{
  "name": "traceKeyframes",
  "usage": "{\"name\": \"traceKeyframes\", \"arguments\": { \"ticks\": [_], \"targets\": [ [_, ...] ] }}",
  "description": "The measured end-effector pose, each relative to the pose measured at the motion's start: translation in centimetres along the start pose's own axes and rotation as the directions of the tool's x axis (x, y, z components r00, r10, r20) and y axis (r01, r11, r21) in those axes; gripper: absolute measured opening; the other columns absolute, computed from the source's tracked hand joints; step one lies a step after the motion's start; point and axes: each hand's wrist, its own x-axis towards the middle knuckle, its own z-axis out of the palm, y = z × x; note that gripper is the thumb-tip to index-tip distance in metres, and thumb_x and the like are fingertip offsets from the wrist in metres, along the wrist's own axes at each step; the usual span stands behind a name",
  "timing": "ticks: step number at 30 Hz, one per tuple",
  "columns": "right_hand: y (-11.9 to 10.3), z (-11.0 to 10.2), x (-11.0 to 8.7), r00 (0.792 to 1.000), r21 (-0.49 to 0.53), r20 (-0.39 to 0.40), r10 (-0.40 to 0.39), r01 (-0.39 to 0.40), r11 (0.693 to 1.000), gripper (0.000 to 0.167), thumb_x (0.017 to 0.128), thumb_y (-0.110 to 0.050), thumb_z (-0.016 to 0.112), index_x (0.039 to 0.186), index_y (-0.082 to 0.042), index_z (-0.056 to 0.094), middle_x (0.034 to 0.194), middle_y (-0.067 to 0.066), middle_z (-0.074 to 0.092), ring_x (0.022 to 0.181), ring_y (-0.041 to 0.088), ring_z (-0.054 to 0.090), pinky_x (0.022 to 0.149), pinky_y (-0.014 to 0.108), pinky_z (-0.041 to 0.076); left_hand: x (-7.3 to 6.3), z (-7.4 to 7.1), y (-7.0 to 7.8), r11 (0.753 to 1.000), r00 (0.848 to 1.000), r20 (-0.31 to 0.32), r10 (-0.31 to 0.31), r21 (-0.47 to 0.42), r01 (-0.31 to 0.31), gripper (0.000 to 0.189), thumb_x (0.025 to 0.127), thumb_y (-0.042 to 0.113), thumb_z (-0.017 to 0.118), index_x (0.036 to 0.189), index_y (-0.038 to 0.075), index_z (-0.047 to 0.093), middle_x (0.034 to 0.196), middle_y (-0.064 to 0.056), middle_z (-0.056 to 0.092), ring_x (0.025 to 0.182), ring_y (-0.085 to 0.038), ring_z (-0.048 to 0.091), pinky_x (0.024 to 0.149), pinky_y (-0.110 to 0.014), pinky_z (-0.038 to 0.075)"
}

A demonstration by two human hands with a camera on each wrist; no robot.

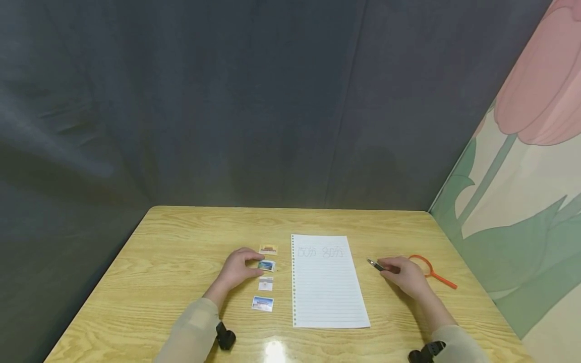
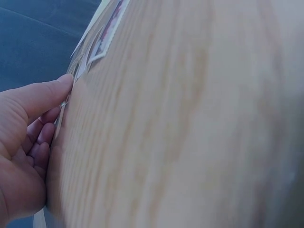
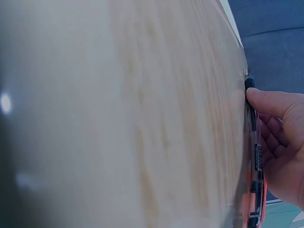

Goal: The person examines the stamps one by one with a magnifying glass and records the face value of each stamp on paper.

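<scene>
Stamp (image 1: 268, 265) is left of the paper (image 1: 329, 290), the left hand (image 1: 238, 267) pinching its edges, finger and thumb a little apart. Squeezing hard might bend it. Right hand (image 1: 405, 276) grips pen (image 1: 375, 265).

Pale beige sleeves (image 1: 190, 330); black wrist cameras (image 1: 225, 337).

The left hand (image 1: 238, 268) pinches a white-edged blue-green stamp (image 1: 268, 265), the right hand (image 1: 406, 275) a slanted dark pen (image 1: 375, 265)
</scene>
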Motion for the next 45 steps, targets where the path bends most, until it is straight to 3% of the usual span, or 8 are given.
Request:
{"name": "traceKeyframes", "arguments": {
  "ticks": [8,17,23,28,35,40,43,45],
  "targets": [
    [-0.3,-0.1,-0.2,0.999,0.012,-0.005,0.05,-0.05,0.999,0.019,0.084,-0.009,0.078,0.103,-0.005,0.077,0.1,0.012,0.071,0.09,0.027,0.065,0.078,0.04,0.054,-0.1,-0.1,0.2,0.999,1.0,0.007,0.009,-0.038,-0.008,0.033,0.079,0.015,0.084,0.11,0.01,0.076,0.112,-0.002,0.066,0.112,-0.029,0.059,0.101,-0.049,0.045],
    [-1.1,-0.5,-0.2,0.998,0.065,-0.032,0.055,-0.052,0.997,0.019,0.088,-0.012,0.076,0.106,-0.004,0.076,0.106,0.015,0.071,0.094,0.028,0.065,0.076,0.033,0.054,-0.9,0.3,1.7,0.995,1.0,-0.024,-0.005,-0.095,0.003,0.037,0.087,0.017,0.077,0.121,0.004,0.07,0.114,-0.005,0.066,0.105,-0.024,0.061,0.091,-0.042,0.052],
    [-2.1,-0.5,0.1,0.997,0.18,-0.016,0.07,-0.066,0.981,0.028,0.09,-0.01,0.074,0.117,-0.005,0.071,0.101,0.011,0.071,0.087,0.017,0.064,0.066,0.025,0.054,-1.9,1.6,4.2,0.993,0.993,0.026,0.114,-0.02,-0.114,0.036,0.089,0.017,0.075,0.121,0.001,0.068,0.116,-0.008,0.067,0.105,-0.026,0.063,0.091,-0.042,0.054],
    [-3.2,0.1,0.5,0.999,0.284,0.029,0.043,-0.049,0.958,0.026,0.092,-0.009,0.07,0.118,-0.006,0.071,0.106,0.012,0.07,0.082,0.012,0.061,0.063,0.026,0.054,-2.8,3.1,6.3,0.985,0.981,0.101,0.166,0.032,-0.17,0.036,0.089,0.018,0.076,0.121,0.004,0.069,0.118,-0.006,0.067,0.107,-0.026,0.063,0.09,-0.041,0.054],
    [-3.9,1.1,1.1,0.994,0.396,0.105,0.039,-0.078,0.915,0.026,0.094,-0.012,0.068,0.118,-0.001,0.07,0.118,0.016,0.067,0.093,0.006,0.062,0.075,0.022,0.054,-4.0,5.2,8.0,0.951,0.954,0.176,0.244,0.147,-0.271,0.04,0.085,0.024,0.08,0.121,0.01,0.071,0.12,-0.003,0.068,0.114,-0.024,0.061,0.1,-0.041,0.049],
    [-4.1,1.7,1.5,0.984,0.534,0.172,0.055,-0.14,0.833,0.035,0.097,-0.018,0.065,0.126,0.003,0.064,0.122,0.018,0.065,0.096,0.005,0.062,0.079,0.022,0.055,-4.5,6.2,8.5,0.929,0.933,0.206,0.294,0.167,-0.329,0.047,0.082,0.023,0.082,0.124,0.006,0.069,0.124,-0.004,0.068,0.115,-0.022,0.061,0.102,-0.037,0.047],
    [-4.3,2.1,1.8,0.976,0.674,0.215,0.016,-0.16,0.721,0.04,0.1,-0.015,0.06,0.132,0.009,0.057,0.122,0.02,0.064,0.1,0.006,0.063,0.083,0.022,0.055,-4.5,6.5,8.7,0.923,0.927,0.223,0.301,0.174,-0.342,0.052,0.08,0.023,0.083,0.126,0.005,0.067,0.126,-0.004,0.066,0.117,-0.02,0.06,0.103,-0.034,0.046],
    [-4.5,2.4,2.0,0.971,0.774,0.237,-0.03,-0.17,0.61,0.037,0.102,-0.01,0.056,0.134,0.007,0.056,0.121,0.019,0.065,0.103,0.007,0.064,0.086,0.024,0.055,-4.6,6.6,8.6,0.921,0.924,0.242,0.295,0.185,-0.342,0.053,0.08,0.023,0.083,0.127,0.005,0.067,0.129,-0.003,0.065,0.119,-0.02,0.059,0.104,-0.033,0.045]
  ]
}}
